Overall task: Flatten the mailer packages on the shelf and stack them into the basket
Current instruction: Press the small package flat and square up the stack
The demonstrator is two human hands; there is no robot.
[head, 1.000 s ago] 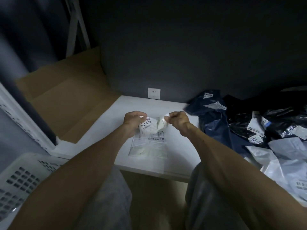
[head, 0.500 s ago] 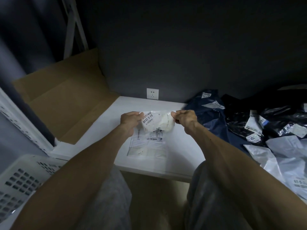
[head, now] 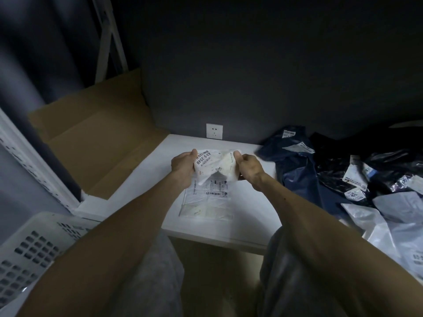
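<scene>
While we grip a crumpled white mailer (head: 215, 167) between both hands just above the shelf (head: 247, 225), the job looks to be in its early part. Our left hand (head: 183, 167) is curled round the mailer's left edge, beside its printed label. Our right hand (head: 249, 167) pinches the right edge. Between them the bag is bunched and puffed, not yet flat.

Under it on the white shelf lies one flat mailer (head: 207, 202) with labels on it. It seems to be smoothed out already but has not gone to the basket. The white basket (head: 34, 245) stands low at our left, well apart from the hands. Only its perforated wall and rim show, so we cannot tell what, if anything, is stacked inside.

To our right a heap of mailers (head: 343, 175), dark blue, black and pale grey, sprawls over the shelf, rumpled and overlapping. We judge that most of the work is left. This bag needs flattening, both white ones need moving to the basket, and then the heap must be worked through one by one.
</scene>
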